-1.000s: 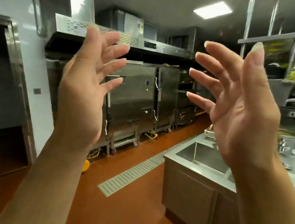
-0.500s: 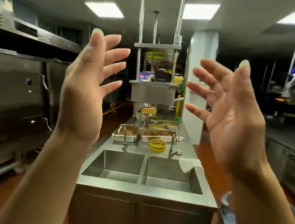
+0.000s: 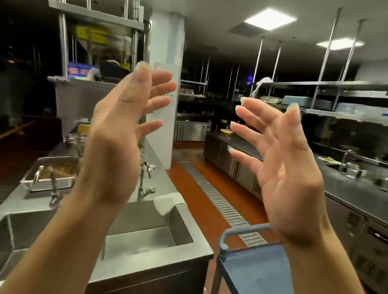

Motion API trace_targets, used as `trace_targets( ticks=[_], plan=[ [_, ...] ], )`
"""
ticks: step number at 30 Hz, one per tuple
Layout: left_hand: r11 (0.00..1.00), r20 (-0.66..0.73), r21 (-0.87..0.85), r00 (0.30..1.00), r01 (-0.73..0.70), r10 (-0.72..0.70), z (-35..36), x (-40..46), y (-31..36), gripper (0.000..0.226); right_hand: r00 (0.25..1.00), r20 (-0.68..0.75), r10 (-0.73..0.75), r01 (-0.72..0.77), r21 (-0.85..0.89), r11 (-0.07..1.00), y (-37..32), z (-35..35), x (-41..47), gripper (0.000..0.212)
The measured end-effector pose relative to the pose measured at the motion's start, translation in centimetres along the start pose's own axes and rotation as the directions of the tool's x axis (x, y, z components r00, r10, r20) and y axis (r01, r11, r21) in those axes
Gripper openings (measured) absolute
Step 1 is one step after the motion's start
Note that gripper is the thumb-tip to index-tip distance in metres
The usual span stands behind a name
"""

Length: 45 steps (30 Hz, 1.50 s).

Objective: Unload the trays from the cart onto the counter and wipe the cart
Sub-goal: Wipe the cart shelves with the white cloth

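Two hands raised: left hand, right hand; one cart.

Bare forearms, no sleeves; hands long-nailed.
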<state>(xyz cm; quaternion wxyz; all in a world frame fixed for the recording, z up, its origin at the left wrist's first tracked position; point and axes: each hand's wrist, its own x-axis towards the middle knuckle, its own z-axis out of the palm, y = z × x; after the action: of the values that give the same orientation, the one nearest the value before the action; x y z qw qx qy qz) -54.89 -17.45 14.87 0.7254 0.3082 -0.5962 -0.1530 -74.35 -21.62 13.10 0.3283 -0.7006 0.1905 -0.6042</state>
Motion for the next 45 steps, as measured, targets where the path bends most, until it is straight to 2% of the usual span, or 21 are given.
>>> trace_targets(
  ticks=[10, 15, 18, 25, 29, 34, 45],
  plan=[
    [0.998, 0.054, -0.004, 0.997, 0.060, -0.060, 0.0, 7.7, -15.5, 0.061, 0.998, -0.028, 0.048, -0.049, -0.045, 0.998, 14.0, 0.7, 8.1, 0.067],
    [0.994, 0.054, 0.042, 0.994, 0.096, -0.098, 0.5, 13.3, -23.5, 0.056, 0.995, -0.010, 0.104, -0.104, -0.037, 0.994, 21.8, 1.2, 14.8, 0.082],
    [0.991, 0.034, 0.047, 0.991, 0.125, -0.126, 0.1, 15.5, -27.7, 0.055, 0.992, -0.008, 0.122, -0.122, -0.030, 0.992, 26.0, 1.5, 17.7, 0.069],
    [0.977, -0.015, 0.006, 0.977, 0.214, -0.214, -1.7, 20.2, -37.2, 0.056, 0.977, 0.014, 0.211, -0.211, -0.008, 0.978, 35.0, 3.6, 22.9, 0.061],
    [0.965, 0.010, -0.006, 0.965, 0.263, -0.263, -2.1, 22.9, -42.2, 0.057, 0.965, 0.009, 0.264, -0.262, -0.075, 0.962, 39.4, 5.0, 25.3, 0.061],
    [0.959, 0.052, -0.069, 0.961, 0.275, -0.272, -3.1, 27.7, -48.4, 0.054, 0.968, -0.016, 0.251, -0.250, -0.178, 0.952, 44.6, 7.0, 29.8, 0.061],
    [0.951, 0.132, -0.056, 0.946, 0.306, -0.296, -3.4, 33.8, -57.8, 0.049, 0.959, -0.092, 0.267, -0.282, -0.240, 0.929, 52.0, 8.7, 36.2, 0.061]
  ],
)
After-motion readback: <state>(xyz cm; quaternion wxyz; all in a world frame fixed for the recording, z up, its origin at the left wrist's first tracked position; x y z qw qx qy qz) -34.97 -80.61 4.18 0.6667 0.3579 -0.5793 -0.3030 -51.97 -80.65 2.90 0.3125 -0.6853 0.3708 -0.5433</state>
